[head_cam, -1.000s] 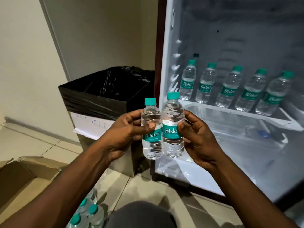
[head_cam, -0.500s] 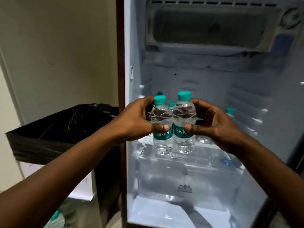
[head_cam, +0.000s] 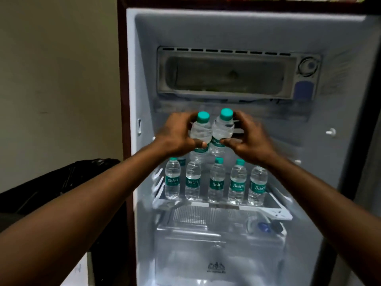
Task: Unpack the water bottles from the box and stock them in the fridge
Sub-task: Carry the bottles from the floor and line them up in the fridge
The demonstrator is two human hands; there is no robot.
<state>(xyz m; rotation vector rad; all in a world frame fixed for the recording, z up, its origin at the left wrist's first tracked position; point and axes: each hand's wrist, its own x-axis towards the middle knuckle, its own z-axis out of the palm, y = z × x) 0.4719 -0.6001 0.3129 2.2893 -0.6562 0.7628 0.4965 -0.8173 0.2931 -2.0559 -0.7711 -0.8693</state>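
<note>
Fridge (head_cam: 144, 58) open, door out of view, interior lit. Freezer box (head_cam: 226, 73) at the top, with a dial and a blue patch at its right end. White shelf (head_cam: 276, 213) halfway down carries a front row of five small water bottles (head_cam: 216, 180), green caps and labels, upright, standing close side by side. A sixth looks to be behind the leftmost one, only partly seen. Below the shelf sits a clear drawer (head_cam: 216, 240) with something blue on its cover at right, too blurred to name. Black-lined bin (head_cam: 51, 182) stands just left of the fridge.

The box is not in view, so how many bottles are left to unpack can't be told.

Both arms reach into the fridge. Left hand (head_cam: 175, 137) grips one bottle (head_cam: 201, 132), fingers wrapped behind it, thumb across the front. Right hand (head_cam: 247, 139) grips a second bottle (head_cam: 223, 129) the same way. The two bottles are upright, touching each other, held in the air above the stocked row and below the freezer box, not yet set down.

Progress, my read: partway. One row is stocked, two more bottles are about to go in. They likely go behind the front row, or elsewhere on the shelf if room allows. Space behind the row is mostly hidden by the hands.
</note>
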